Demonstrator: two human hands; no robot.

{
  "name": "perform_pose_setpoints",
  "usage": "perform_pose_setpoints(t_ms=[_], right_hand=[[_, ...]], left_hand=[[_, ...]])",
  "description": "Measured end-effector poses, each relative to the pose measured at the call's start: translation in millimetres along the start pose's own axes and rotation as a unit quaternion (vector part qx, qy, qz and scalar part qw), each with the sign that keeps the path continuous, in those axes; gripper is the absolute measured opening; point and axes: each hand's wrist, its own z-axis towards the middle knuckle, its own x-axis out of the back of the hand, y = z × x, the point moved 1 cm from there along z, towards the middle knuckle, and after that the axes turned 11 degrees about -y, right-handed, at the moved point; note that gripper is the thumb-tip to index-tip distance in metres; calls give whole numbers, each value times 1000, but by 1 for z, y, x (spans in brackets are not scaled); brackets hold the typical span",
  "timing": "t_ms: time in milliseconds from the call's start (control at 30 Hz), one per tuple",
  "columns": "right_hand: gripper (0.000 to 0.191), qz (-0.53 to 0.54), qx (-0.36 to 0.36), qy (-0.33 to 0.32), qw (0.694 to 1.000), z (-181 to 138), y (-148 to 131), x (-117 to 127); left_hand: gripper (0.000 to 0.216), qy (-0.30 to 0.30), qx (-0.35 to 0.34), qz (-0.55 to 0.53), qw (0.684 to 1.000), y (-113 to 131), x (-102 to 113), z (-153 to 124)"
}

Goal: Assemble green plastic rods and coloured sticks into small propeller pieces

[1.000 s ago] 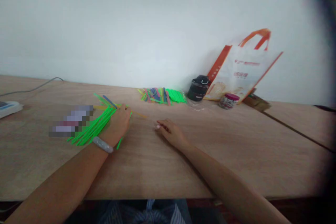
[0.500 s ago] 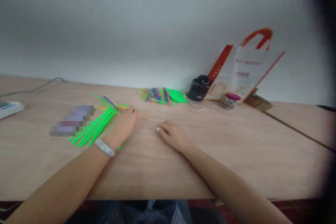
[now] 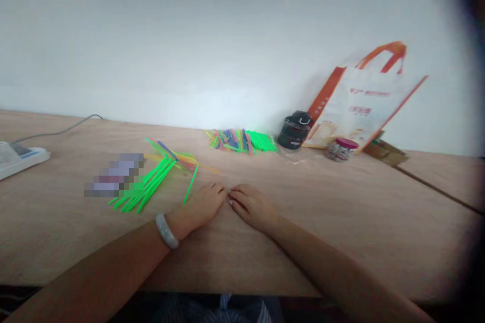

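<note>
My left hand (image 3: pixel 207 203), a pale bangle on its wrist, rests low over the table with its fingers closed and curled toward the right. Its fingertips meet those of my right hand (image 3: pixel 253 208), whose fingers are also drawn together. Whatever may be between the fingertips is hidden or too small to make out. Left of my hands lies a loose fan of bright green sticks (image 3: pixel 151 184). Yellow, pink and blue strips cross its top, including a blue stick (image 3: pixel 166 150). One separate green stick (image 3: pixel 190 184) lies just beyond my left hand.
A clear packet of coloured sticks (image 3: pixel 242 142) lies near the wall. Right of it stand a black lidded container (image 3: pixel 293 131), a jar with a magenta lid (image 3: pixel 342 150) and a white-and-orange bag (image 3: pixel 364 106). A blurred-out flat object (image 3: pixel 115 175) and a white device (image 3: pixel 28 159) are left.
My left hand has moved right, away from the stick pile, to meet my right hand. The single green stick it partly covered now shows. The view has shifted slightly.
</note>
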Motion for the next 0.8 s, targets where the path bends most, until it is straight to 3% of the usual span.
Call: perform_pose_setpoints(t_ms=[800], right_hand=[[21, 10, -3, -11, 1000, 0, 0, 7]], left_hand=[[24, -5, -2, -43, 999, 4, 13, -4]])
